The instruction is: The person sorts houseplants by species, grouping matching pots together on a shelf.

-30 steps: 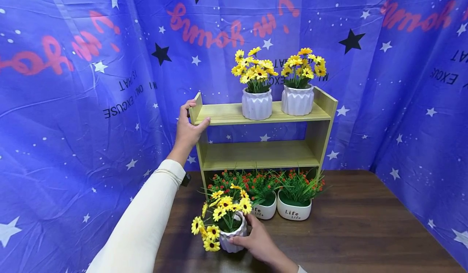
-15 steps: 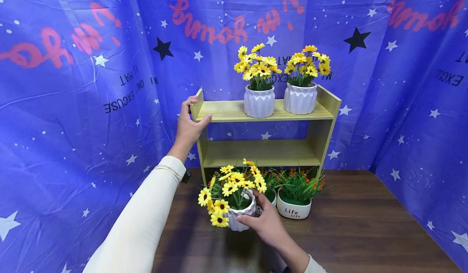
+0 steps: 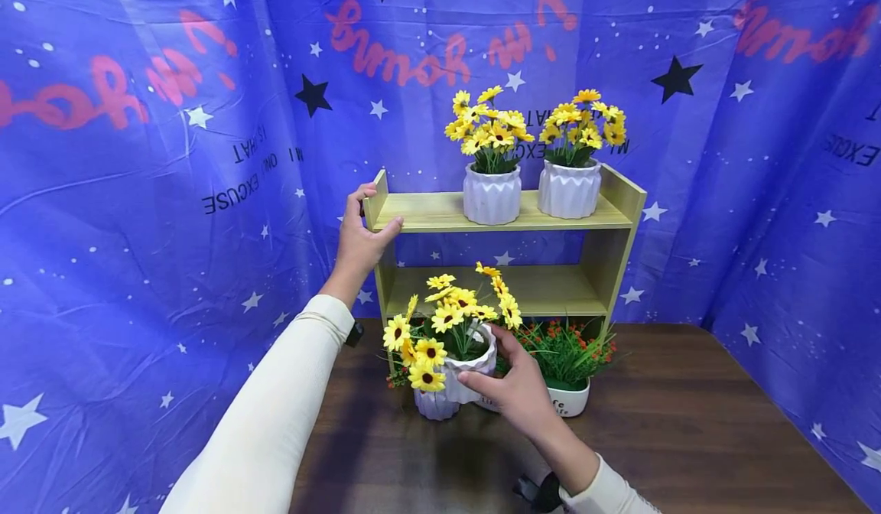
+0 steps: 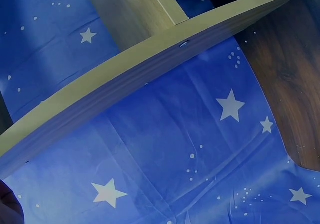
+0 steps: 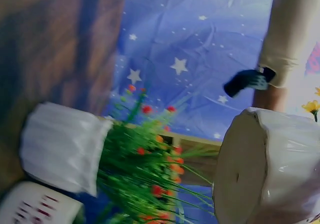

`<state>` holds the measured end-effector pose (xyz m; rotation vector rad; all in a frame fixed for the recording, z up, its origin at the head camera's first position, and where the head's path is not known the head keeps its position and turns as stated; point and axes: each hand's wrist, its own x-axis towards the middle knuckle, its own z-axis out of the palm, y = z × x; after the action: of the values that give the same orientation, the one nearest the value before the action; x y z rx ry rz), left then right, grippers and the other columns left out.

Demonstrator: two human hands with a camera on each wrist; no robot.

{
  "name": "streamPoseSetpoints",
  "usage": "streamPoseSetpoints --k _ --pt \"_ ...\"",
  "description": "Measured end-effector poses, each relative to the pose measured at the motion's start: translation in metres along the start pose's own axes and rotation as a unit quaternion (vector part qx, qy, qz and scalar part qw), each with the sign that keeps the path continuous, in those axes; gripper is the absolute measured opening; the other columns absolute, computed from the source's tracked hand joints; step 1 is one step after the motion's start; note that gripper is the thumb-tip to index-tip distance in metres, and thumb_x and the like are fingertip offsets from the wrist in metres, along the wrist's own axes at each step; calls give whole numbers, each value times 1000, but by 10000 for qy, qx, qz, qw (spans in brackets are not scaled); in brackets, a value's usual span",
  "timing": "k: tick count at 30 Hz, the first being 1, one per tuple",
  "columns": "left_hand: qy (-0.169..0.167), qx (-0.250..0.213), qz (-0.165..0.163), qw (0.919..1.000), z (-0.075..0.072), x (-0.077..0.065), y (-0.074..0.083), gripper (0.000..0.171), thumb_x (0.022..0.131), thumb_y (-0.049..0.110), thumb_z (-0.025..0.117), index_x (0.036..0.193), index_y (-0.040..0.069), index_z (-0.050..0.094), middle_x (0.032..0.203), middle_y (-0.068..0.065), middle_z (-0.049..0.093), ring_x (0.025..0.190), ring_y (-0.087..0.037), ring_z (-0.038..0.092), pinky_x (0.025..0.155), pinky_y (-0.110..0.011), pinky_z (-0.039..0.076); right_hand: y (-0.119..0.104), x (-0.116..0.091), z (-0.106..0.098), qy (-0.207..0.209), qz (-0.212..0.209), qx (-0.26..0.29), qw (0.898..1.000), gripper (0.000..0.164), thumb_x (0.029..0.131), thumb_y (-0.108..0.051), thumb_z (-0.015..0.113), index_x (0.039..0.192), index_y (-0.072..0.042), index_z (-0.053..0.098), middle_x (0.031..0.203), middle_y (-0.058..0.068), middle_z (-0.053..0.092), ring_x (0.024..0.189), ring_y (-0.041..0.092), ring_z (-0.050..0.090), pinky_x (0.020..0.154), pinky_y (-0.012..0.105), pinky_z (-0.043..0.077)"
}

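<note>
My left hand grips the upper left side panel of a small wooden shelf, thumb over the top board's front edge. In the left wrist view the side panel crosses the frame; little of the hand shows. My right hand holds a ribbed white flowerpot by its rim and side, thumb in front. Yellow daisy-like flowers spread from it toward the left. The pot is raised off the table, before the middle board; its flat underside faces the right wrist camera.
Two white pots of yellow flowers stand on the top board. Below, a ribbed white pot and white "Life" planters with red-dotted greenery stand on the brown table. A blue starry curtain surrounds the table.
My right hand has lifted the flowerpot up and slightly right, toward the shelf. A ribbed white pot behind it has come into view. My left hand stays on the shelf.
</note>
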<state>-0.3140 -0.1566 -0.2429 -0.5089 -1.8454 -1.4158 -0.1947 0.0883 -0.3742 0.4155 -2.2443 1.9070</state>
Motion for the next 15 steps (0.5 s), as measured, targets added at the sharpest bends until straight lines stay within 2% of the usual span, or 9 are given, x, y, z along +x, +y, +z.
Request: streamPoseSetpoints --k 1,3,6,11,15 --pt "-15 -24 0 10000 0 -2 6 53 81 -6 73 125 -11 42 147 -25 42 120 -49 45 100 -49 37 -4 2 -2 -25 -20 -28 10000 79 74 -21 88 142 -11 50 128 10 62 107 23 60 76 28 54" --pt "-30 -8 -13 10000 -1 -2 5 54 81 -6 73 125 -12 42 147 -24 42 121 -48 45 101 -50 36 -11 8 -4 -60 -147 -27 9999 77 75 -21 88 141 -12 50 127 10 63 103 22 62 74 30 56" --pt "-17 -1 0 10000 -1 1 -5 56 81 -4 75 127 -11 43 148 -23 42 122 -48 45 102 -51 36 -23 19 -7 -177 -376 49 9991 74 77 -21 86 141 -14 50 126 10 62 97 24 64 73 33 57" --pt "-4 153 -78 9999 2 8 -30 57 82 3 77 129 -1 44 150 -12 43 122 -36 47 100 -44 38 -48 39 -10 -151 -790 -126 9967 72 78 -24 86 140 -16 51 128 8 61 112 25 59 76 35 56" --pt "-11 154 -2 9999 2 9 -37 55 83 1 76 128 2 45 148 -7 44 123 -27 48 99 -38 39 -65 55 -10 -135 -995 -209 9947 73 78 -26 86 141 -16 50 130 5 61 119 23 56 80 36 55"
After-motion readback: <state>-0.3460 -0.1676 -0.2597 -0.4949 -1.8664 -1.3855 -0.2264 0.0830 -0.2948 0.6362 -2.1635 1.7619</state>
